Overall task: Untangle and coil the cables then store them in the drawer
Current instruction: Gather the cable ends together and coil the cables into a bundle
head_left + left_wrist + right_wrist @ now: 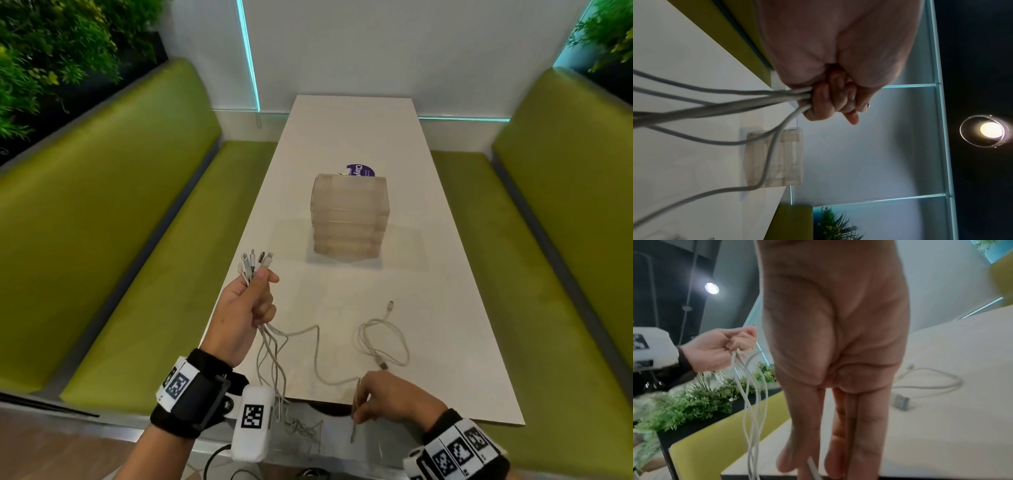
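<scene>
My left hand (255, 301) is raised over the table's left edge and grips a bundle of several white cables (270, 356), whose connector ends (255, 262) stick up above the fist (830, 104). The cables hang down past the table's front edge into a tangle (301, 426). One strand (318, 359) runs across the table to my right hand (363, 401) at the front edge, whose thumb and fingers pinch a cable end (813, 467). A separate white cable (383, 339) lies loosely looped on the table (445, 308). The translucent drawer unit (349, 219) stands mid-table, closed.
Green bench seats (154, 274) flank the table on both sides. A purple round label (359, 170) lies behind the drawer unit. Plants (51, 51) line the back left wall. The lone cable's USB plug (900, 402) lies close to my right hand.
</scene>
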Demonstrator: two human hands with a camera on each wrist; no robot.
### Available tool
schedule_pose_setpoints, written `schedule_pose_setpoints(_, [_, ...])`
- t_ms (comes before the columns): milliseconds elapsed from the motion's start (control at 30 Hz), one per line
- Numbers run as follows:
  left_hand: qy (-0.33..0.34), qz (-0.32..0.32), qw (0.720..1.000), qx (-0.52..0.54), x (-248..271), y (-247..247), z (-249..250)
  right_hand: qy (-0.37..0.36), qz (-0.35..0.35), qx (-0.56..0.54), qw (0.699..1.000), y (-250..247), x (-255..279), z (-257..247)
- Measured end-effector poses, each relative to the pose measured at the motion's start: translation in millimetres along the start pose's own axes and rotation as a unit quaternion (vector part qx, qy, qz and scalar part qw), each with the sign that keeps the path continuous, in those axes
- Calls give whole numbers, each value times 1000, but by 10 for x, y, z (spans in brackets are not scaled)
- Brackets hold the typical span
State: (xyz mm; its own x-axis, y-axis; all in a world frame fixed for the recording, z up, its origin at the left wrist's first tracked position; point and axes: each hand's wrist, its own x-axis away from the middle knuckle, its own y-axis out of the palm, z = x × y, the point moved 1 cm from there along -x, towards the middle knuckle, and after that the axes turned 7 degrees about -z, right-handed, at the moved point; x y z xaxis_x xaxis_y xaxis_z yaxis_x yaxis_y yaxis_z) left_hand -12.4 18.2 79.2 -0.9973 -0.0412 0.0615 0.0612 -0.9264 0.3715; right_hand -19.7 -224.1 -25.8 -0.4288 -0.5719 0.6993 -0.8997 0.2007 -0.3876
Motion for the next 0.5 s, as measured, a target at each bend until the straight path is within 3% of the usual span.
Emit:
schedule_pose_setpoints(167, [-4,-5,999,42,-21,31,35,17,18,-4,1000,-52,-6,77])
schedule_pose_setpoints(267, [-6,-15,999,40,-27,56,48,52,118,-47,990,-294,47,190])
schedule_pose_setpoints(367, [-8,-30,999,19,-16,92,36,93,254,-78,960,-506,62,355])
schedule_pose_setpoints(500, [-23,-54,998,-26,-22,146,5,117,258,-36,958,-429,-96,408])
